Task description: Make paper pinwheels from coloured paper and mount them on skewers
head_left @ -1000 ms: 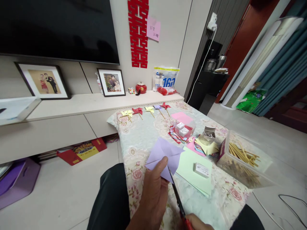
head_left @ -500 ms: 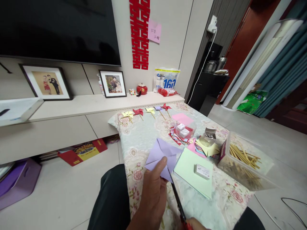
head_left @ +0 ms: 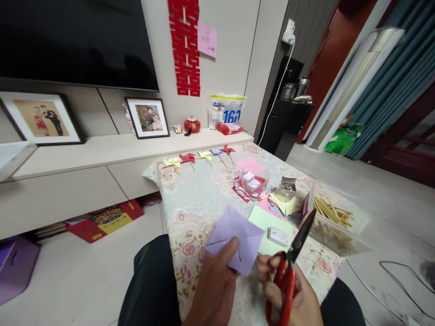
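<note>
The left hand (head_left: 214, 285) pinches the folded lilac paper (head_left: 236, 237) between thumb and fingers over the near end of the table (head_left: 200, 199), while the red-handled scissors (head_left: 288, 267), gripped in the right hand (head_left: 292, 294), sit just right of the paper, closed blades angled up and away from it.

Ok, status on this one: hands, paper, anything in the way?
Left hand pinching purple paper. Right hand holding red scissors, blades clear of paper. Nothing between them.

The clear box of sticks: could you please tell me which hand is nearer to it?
Right. The right hand, holding scissors, sits just below-left of the stick box; the left hand, pinching purple paper, is farther left.
</note>
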Demonstrator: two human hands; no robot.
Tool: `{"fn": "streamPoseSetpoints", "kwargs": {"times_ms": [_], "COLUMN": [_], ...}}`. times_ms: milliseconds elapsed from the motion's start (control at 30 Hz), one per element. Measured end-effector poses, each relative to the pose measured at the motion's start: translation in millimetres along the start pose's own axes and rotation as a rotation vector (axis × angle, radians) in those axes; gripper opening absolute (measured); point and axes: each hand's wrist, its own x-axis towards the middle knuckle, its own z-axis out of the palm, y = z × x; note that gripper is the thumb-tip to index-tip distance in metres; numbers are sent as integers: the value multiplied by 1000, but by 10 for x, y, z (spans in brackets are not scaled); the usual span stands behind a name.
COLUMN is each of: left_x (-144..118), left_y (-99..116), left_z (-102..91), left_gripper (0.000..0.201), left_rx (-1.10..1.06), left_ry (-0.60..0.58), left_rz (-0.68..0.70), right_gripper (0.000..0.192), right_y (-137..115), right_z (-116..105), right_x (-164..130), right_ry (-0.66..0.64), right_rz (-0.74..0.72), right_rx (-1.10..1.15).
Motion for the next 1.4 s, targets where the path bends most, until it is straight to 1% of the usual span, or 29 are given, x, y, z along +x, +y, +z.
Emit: {"fn": "streamPoseSetpoints", "kwargs": {"times_ms": [67,100,200,267,400,467,500,567,633,700,733,800,867,900,933,967,1000,1067,1100,1200,1267,1333,1400], "left_x": [-28,-41,-78,-95,-114,-121,-125,-130,-126,-104,-85,-31,39,77,115,152,185,237,254,279,282,282,283], "left_y": [-25,-45,-114,-160,-250,-284,-291,-272,-201,-91,-32,72,148,181,217,260,312,435,499,627,630,579,516], "left_z": [53,56,30,21,42,35,19,-40,-134,-251,-313,-435,-544,-588,-623,-647,-658,-642,-617,-504,-428,-376,-358], "left_gripper": [36,34,31,34,40,41,41,41,43,45,48,53,58,62,66,71,71,62,53,29,20,15,13], "left_rx": [-91,-104,-72,-37,91,136,134,101,68,63,59,32,8,41,115,202,282,417,499,697,815,890,873], "left_ry": [-56,-58,-29,-11,55,76,71,1,-102,-151,-206,-353,-407,-412,-412,-446,-464,-536,-548,-601,-630,-647,-636], "left_rz": [-60,-72,-87,-60,28,30,22,-25,-93,-110,-115,-157,-201,-220,-243,-275,-280,-295,-307,-254,-227,-169,-75], "right_gripper": [48,47,47,46,41,40,39,40,41,40,40,38,36,35,35,35,35,34,31,22,18,18,18], "right_y": [-68,-92,-129,-137,-127,-116,-115,-133,-186,-267,-313,-405,-488,-526,-562,-596,-628,-685,-709,-760,-779,-789,-795], "right_z": [69,105,205,256,309,309,300,265,215,165,147,132,147,163,181,199,215,239,248,275,302,336,366], "right_x": [96,126,163,171,191,203,211,232,258,287,303,338,373,390,406,420,432,449,454,452,442,430,426], "right_ry": [31,57,126,146,127,124,125,109,55,-21,-64,-159,-270,-327,-377,-424,-464,-517,-534,-569,-588,-599,-603], "right_rz": [-48,-62,-84,-87,-77,-79,-78,-65,-44,-23,-8,31,69,80,85,89,90,61,29,-97,-145,-167,-174], "right_rx": [12,12,-1,-7,33,53,58,59,45,17,3,-22,-57,-84,-116,-152,-190,-276,-325,-487,-569,-613,-617]}}
